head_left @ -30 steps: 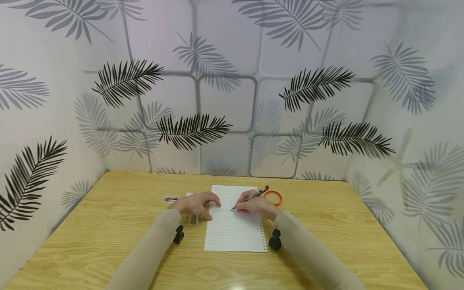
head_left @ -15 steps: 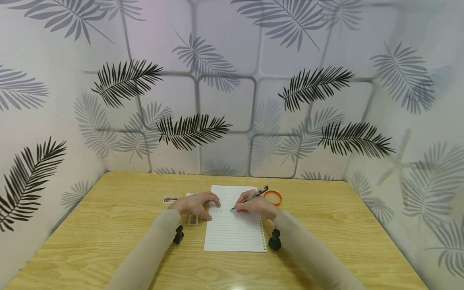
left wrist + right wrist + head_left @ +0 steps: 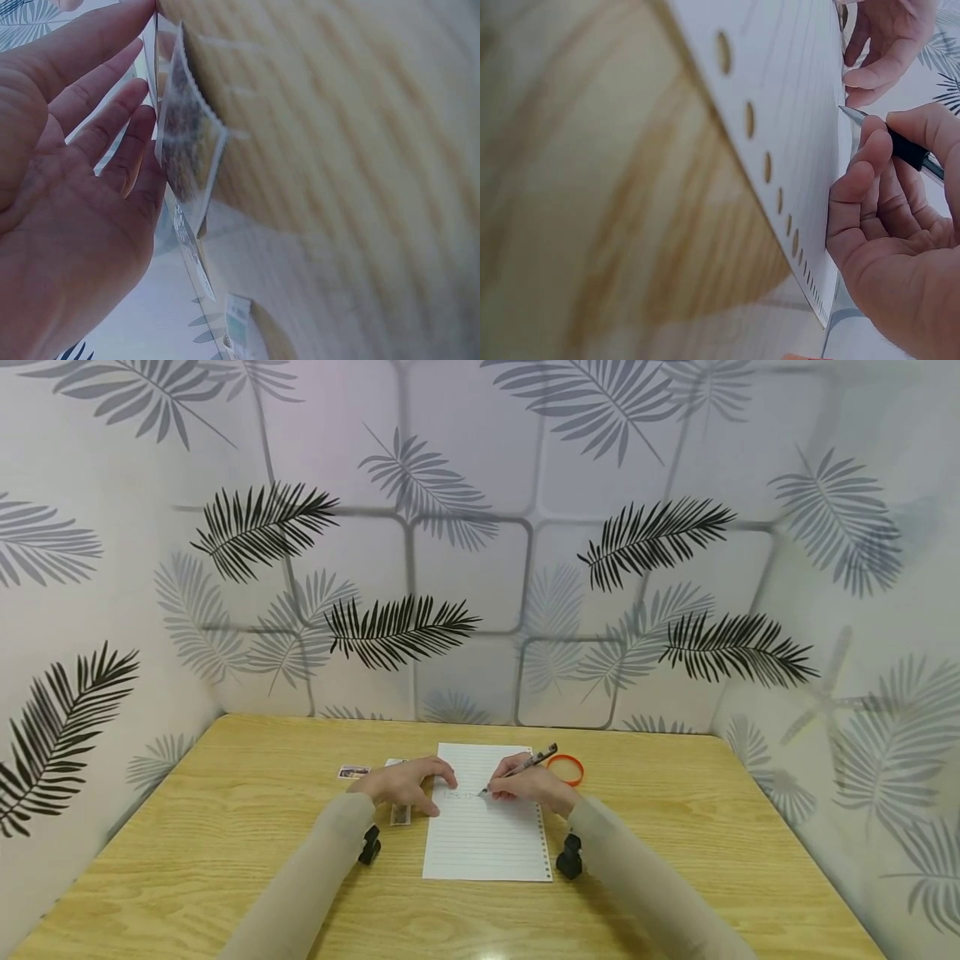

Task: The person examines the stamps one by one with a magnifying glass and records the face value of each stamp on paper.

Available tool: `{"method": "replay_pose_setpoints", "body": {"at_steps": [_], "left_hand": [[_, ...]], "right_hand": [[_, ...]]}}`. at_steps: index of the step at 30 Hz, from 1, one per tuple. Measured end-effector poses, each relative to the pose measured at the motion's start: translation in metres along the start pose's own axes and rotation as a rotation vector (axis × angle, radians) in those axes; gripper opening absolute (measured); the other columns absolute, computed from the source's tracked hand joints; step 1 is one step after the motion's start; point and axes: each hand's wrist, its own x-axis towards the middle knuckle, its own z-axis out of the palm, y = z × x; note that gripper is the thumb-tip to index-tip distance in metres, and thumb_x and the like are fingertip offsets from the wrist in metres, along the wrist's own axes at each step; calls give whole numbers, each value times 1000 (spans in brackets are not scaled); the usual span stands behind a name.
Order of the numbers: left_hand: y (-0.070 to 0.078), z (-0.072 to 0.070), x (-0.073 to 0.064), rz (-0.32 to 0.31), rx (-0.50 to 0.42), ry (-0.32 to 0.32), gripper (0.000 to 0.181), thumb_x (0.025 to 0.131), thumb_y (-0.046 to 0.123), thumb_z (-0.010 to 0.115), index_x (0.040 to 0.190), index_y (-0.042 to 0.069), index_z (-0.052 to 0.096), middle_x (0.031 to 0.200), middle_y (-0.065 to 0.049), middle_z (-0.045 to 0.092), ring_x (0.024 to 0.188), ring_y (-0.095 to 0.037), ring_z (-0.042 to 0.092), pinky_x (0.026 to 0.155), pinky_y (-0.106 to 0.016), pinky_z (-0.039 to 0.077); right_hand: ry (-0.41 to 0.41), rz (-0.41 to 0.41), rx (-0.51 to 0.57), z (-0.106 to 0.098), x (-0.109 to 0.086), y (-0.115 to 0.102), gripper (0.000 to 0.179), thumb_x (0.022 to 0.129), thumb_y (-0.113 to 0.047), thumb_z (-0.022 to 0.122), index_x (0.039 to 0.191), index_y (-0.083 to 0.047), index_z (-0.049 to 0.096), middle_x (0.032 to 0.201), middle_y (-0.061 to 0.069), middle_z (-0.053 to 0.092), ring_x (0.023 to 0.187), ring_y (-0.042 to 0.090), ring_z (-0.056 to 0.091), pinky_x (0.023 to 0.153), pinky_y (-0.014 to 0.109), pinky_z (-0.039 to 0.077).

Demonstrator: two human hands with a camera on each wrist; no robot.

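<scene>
A lined sheet of paper (image 3: 483, 847) with punched holes down its right edge lies on the wooden table. My right hand (image 3: 527, 783) pinches a pen (image 3: 536, 758), its tip on the sheet at the end of a short line of handwriting (image 3: 459, 794). In the right wrist view the pen's dark grip (image 3: 906, 148) sits between thumb and fingers. My left hand (image 3: 407, 783) rests with spread fingers on the sheet's left edge. Beneath and beside that hand lie small stamp-like pictures, one (image 3: 401, 815) below it and another (image 3: 353, 772) to its left.
An orange-red ring (image 3: 566, 770) lies just right of the sheet, behind my right hand. The table (image 3: 195, 852) runs back to a wall (image 3: 472, 677) with a leaf pattern. Each wrist wears a black device, such as the one (image 3: 569, 857) on the right.
The pen tip makes only tiny shifts at the handwriting. My left hand and the sheet stay where they were.
</scene>
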Motion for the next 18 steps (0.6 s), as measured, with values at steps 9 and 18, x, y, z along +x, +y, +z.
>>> {"method": "replay_pose_setpoints", "body": {"at_steps": [9, 18], "left_hand": [[0, 1, 0, 0, -4, -1, 37, 84, 7, 76, 117, 18, 63, 149, -5, 41, 143, -30, 30, 116, -52, 25], [-1, 1, 1, -5, -4, 7, 37, 84, 8, 76, 116, 21, 64, 148, -2, 42, 143, -28, 31, 116, -50, 26]], "right_hand": [[-7, 0, -4, -1, 1, 1, 6, 85, -13, 71, 81, -10, 67, 72, -3, 67, 66, 10, 58, 62, 23, 45], [-7, -18, 12, -1, 0, 0, 7, 85, -12, 71, 79, -8, 67, 69, -4, 65, 63, 10, 56, 61, 23, 44]]}}
